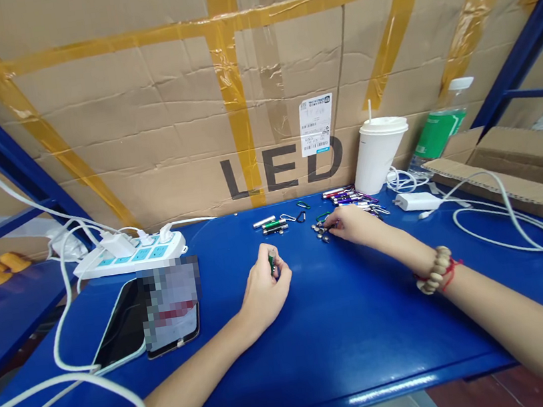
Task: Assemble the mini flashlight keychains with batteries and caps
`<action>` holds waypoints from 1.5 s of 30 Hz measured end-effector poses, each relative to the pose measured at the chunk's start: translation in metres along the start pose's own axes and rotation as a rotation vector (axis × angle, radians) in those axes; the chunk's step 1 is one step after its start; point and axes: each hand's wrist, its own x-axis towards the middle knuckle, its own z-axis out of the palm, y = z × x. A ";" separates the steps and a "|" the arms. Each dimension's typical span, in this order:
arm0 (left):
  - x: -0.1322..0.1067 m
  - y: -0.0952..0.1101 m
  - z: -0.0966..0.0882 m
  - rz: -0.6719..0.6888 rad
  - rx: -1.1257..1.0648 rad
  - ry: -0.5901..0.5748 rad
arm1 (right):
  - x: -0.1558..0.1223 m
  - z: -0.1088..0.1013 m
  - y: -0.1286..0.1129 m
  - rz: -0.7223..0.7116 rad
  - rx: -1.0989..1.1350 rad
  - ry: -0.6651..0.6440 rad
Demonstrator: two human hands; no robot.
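Note:
My left hand (266,283) is closed around a small green flashlight tube (272,261), held upright with its end showing above the fingers. At a small pile of round metal pieces like button cells (322,231), my right hand (350,224) has its fingertips pinched together; what is between them is too small to make out. Behind that hand lie several mini flashlights (344,197) in purple, red and blue, some with carabiner clips. Left of the pile are a few more flashlight bodies (273,224), silver and green, beside a black carabiner (300,217) and a green carabiner (303,205).
A lidded white cup (380,154) and a green-labelled bottle (440,129) stand at the back right, near a charger (417,202) and an open cardboard box (523,161). To the left are a power strip (132,255), two phones (121,322) and looping white cables (56,328).

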 end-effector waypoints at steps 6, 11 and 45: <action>-0.001 0.000 0.000 0.007 0.000 -0.004 | 0.006 -0.004 0.013 0.025 -0.056 0.164; -0.001 0.000 -0.001 0.008 0.021 -0.002 | 0.007 0.006 0.012 -0.058 -0.123 0.159; 0.000 -0.003 0.000 0.028 0.021 -0.008 | 0.001 -0.006 0.017 0.144 -0.368 0.022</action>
